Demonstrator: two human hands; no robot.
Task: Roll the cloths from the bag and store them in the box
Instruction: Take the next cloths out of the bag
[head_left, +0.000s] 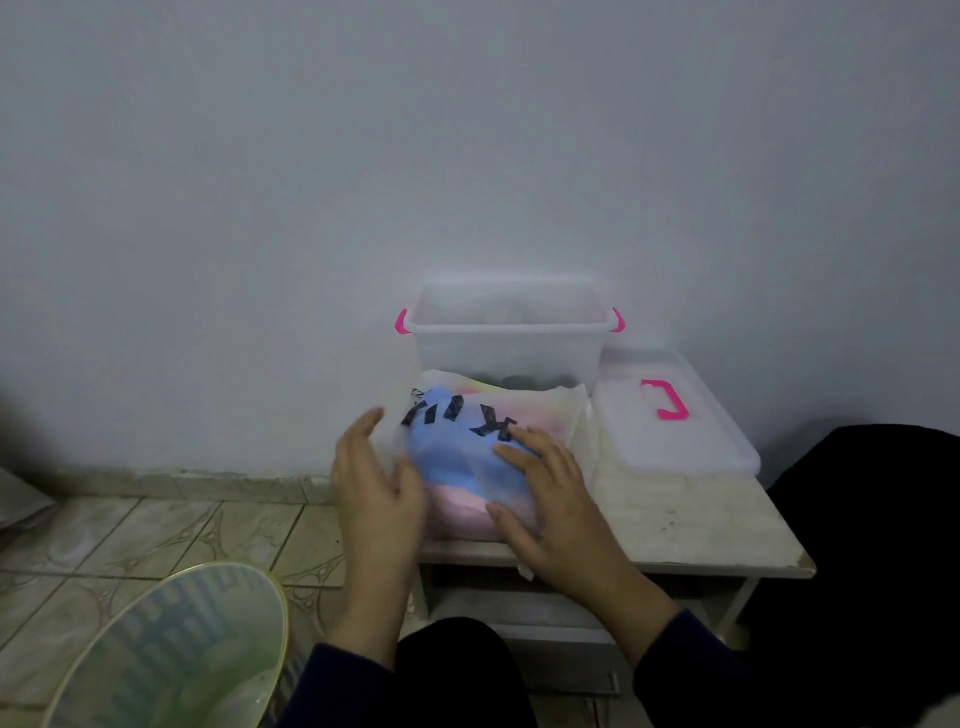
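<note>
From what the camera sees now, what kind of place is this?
Probably a room in a home, not a workshop: a patterned tiled floor, a plain painted wall, and a small worn white table holding a plastic storage box.

Two bare hands are seen from above, reaching forward from dark sleeves at the bottom of the view. The left hand (376, 480) is held on edge, palm turned inward toward the right, its fingers straight and close together and pointed forward and upward, the thumb spread slightly apart; its outline is a little blurred. Whether anything is touched by it cannot be told. The right hand (553, 496) is laid palm down, its fingers extended and slightly spread, pointed forward and to the left, with the thumb stretched out toward the left hand. Both forearms are angled inward, so that the hands are brought near each other without touching.
</note>
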